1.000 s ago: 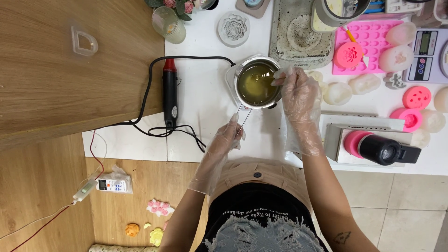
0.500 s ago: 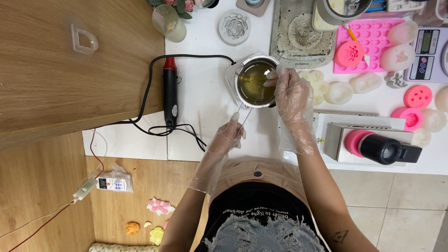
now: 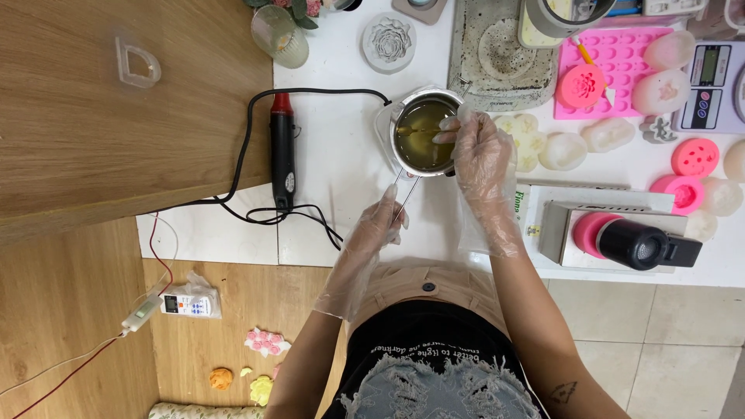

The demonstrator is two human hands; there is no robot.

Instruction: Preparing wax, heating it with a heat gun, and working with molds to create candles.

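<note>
Two gloved hands at pot (image 3: 423, 136): left hand (image 3: 380, 225) grips handle (image 3: 405, 194); right hand (image 3: 481, 151) pinches stirrer (image 3: 415, 130) inside.

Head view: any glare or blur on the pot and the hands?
Head view: even, soft light, faint shadows; the liquid in the metal pot shows pale reflections; the right hand is slightly smeared, its clear glove shiny; the left hand on the handle looks sharp.

Your hands, the left (image 3: 380, 225) and the right (image 3: 483, 159), wear thin, crinkly clear plastic gloves. The small pot (image 3: 423, 136) is shiny metal with glossy yellow liquid inside. The counter (image 3: 341, 155) is smooth and white, beside a matt wooden top (image 3: 116, 140).
</note>
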